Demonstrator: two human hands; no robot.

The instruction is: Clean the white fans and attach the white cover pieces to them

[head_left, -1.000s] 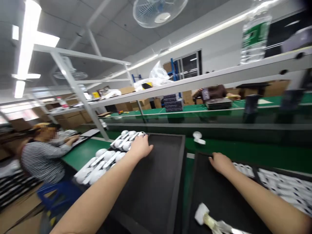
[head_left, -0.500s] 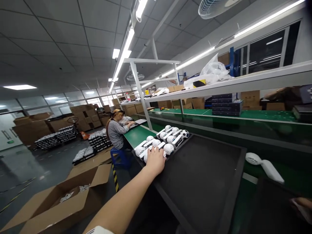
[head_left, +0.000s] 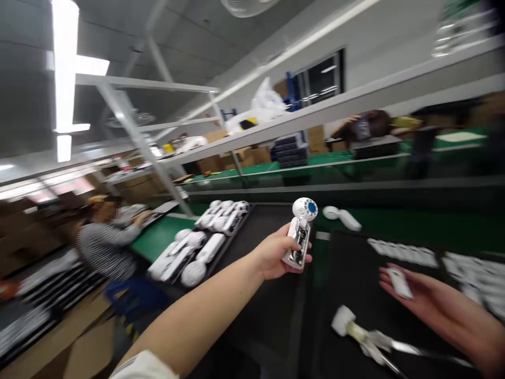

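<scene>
My left hand [head_left: 276,258] is shut around a white handheld fan [head_left: 302,231], which has a round head with a blue centre and a clear handle showing electronics. My right hand [head_left: 430,302] holds a small white plastic part [head_left: 399,282] against its fingers, above a black tray [head_left: 355,268]. A metal-shafted tool with a white head [head_left: 343,321] lies on that tray, close to my right hand. Another black tray [head_left: 268,316] lies under my left forearm. A batch of white fans [head_left: 193,258] lies at its far left end.
A loose white fan [head_left: 341,217] lies on the green bench beyond the trays. Rows of white parts [head_left: 402,252] lie at right. A person in a striped top [head_left: 106,252] works at the left, and another person sits across the bench under a white shelf [head_left: 315,113].
My left hand has gone from resting on the fans in the tray to holding one up. My right hand has come into view with a white part. The view has tilted.
</scene>
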